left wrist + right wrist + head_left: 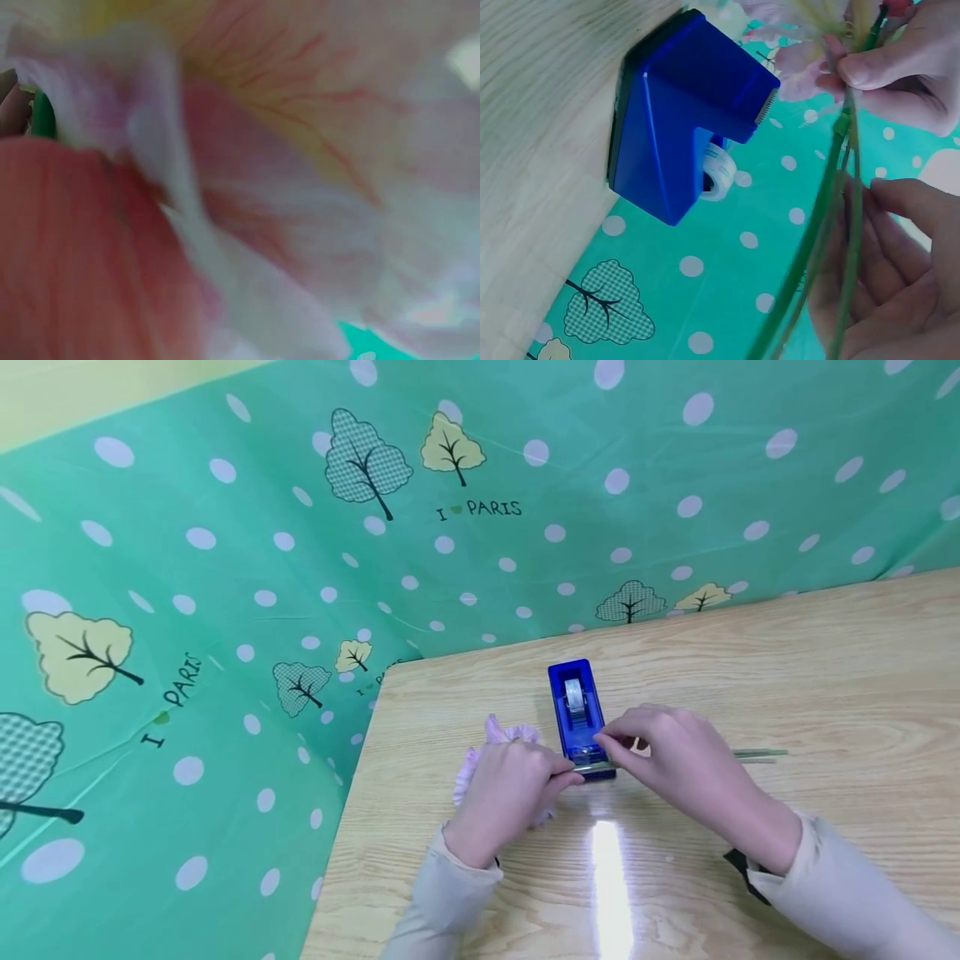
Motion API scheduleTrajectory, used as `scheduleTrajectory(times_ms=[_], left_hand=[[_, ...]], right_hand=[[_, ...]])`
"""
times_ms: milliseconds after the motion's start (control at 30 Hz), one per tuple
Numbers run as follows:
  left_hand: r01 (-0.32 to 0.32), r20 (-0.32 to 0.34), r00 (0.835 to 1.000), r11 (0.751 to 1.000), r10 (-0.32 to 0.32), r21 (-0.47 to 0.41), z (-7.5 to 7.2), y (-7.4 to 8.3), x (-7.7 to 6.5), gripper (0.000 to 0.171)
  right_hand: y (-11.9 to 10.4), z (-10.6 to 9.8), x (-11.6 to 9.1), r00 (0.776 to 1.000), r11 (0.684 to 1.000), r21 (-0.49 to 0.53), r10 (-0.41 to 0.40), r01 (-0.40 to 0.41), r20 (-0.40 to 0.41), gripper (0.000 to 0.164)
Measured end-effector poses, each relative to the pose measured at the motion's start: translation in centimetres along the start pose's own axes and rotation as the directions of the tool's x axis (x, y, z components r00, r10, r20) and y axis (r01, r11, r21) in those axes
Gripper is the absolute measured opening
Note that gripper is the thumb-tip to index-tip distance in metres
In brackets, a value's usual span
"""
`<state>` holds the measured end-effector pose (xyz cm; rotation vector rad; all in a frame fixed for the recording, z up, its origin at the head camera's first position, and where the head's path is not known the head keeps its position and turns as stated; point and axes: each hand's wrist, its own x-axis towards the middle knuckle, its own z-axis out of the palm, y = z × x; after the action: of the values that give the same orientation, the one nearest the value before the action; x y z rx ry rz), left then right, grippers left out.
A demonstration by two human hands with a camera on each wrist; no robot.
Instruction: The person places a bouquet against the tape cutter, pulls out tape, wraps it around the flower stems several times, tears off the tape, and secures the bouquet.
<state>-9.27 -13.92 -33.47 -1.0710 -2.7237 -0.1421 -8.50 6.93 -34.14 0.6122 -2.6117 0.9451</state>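
Observation:
My left hand [510,785] pinches several green flower stems [802,247] just under the pale lilac and pink flower heads [491,728]. Those heads lie mostly behind that hand in the head view, while their petals [315,202] fill the left wrist view. A little further down the stems is my right hand [675,752], its thumb and fingertips pinching around them. The stem ends [759,752] stick out to the right past it. Right behind the hands stands a blue tape dispenser [587,737], and the stems cross its front end in the head view.
A roll of tape [574,697] sits in the dispenser, with a toothed cutting edge [766,105] at its front. The wooden table [847,693] backs onto a green dotted cloth [570,460] printed with trees, which also hangs along the left side.

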Motion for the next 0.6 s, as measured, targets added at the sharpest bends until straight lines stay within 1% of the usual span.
scheduleTrajectory(times_ms=[67, 167, 333, 433, 500, 533, 600], left_hand=[[0.012, -0.008, 1.0, 1.0, -0.012, 0.001, -0.1, -0.2, 0.0, 0.017], [0.038, -0.019, 0.999, 0.999, -0.038, 0.013, -0.1, -0.5, 0.0, 0.017], [0.077, -0.065, 0.995, 0.995, -0.074, 0.057, -0.2, -0.8, -0.1, 0.02], [0.098, -0.087, 0.992, 0.994, -0.093, 0.047, -0.5, -1.0, -0.2, 0.019], [0.11, -0.098, 0.99, 0.993, -0.106, 0.038, -0.8, -1.0, -0.3, 0.018], [0.115, -0.105, 0.988, 0.993, -0.111, 0.036, -0.9, -1.1, -0.4, 0.018], [0.124, -0.118, 0.986, 0.992, -0.12, 0.031, -1.3, -1.1, -0.5, 0.018]], right_hand=[[-0.1, 0.0, 0.0, 0.998, 0.998, 0.025, -0.056, 0.056, -0.028, 0.007], [-0.2, 0.0, 0.0, 0.992, 0.99, 0.077, -0.115, 0.118, -0.046, 0.008], [-0.5, 0.1, -0.3, 0.986, 0.97, 0.179, -0.16, 0.164, -0.039, 0.014], [-0.8, 0.2, -0.6, 0.978, 0.953, 0.224, -0.208, 0.205, -0.01, 0.015], [-0.9, 0.4, -0.7, 0.97, 0.943, 0.247, -0.24, 0.225, 0.036, 0.014], [-0.9, 0.6, -0.7, 0.966, 0.94, 0.252, -0.253, 0.23, 0.06, 0.014], [-0.9, 0.8, -0.8, 0.962, 0.943, 0.257, -0.248, 0.213, 0.113, 0.012]])
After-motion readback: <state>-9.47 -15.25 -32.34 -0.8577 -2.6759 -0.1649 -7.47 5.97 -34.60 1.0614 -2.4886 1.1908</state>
